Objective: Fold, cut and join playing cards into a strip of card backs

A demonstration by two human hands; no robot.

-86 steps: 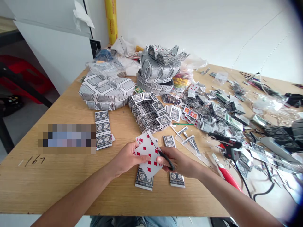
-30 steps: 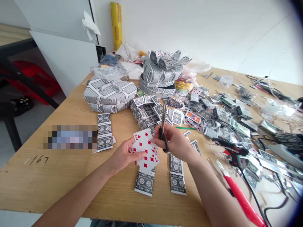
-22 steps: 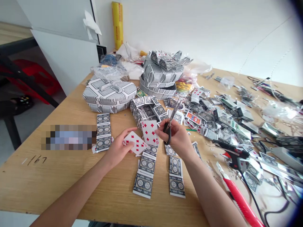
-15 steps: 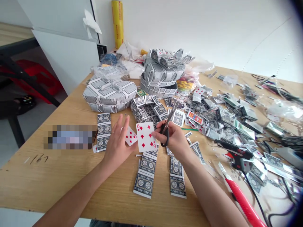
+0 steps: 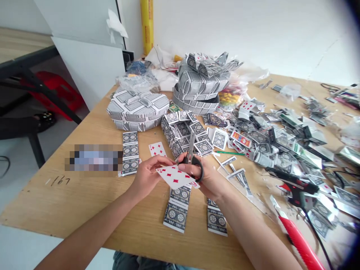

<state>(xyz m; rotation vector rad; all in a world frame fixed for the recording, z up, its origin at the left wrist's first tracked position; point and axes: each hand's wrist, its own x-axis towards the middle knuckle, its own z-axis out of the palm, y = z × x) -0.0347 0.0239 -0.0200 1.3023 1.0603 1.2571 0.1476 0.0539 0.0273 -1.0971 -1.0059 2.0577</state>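
Head view: pixelation masks some surface.
Card heap: too tangled for me to count.
Card strips: three, two partly hidden.
Six of diamonds: one, held over the middle strip.
Left hand: fingers clamped on it.
Right hand: fingers clamped round scissors, one pair.

Bright, diffuse lt. Wall at 12–1 o'clock pale, nr washed out; red stool at 10 dim. Glare off shiny scraps at 3. Dk vignette, blue fringe, 2 & 4. Pixelated patch at 9. Held card legible nr ctr.
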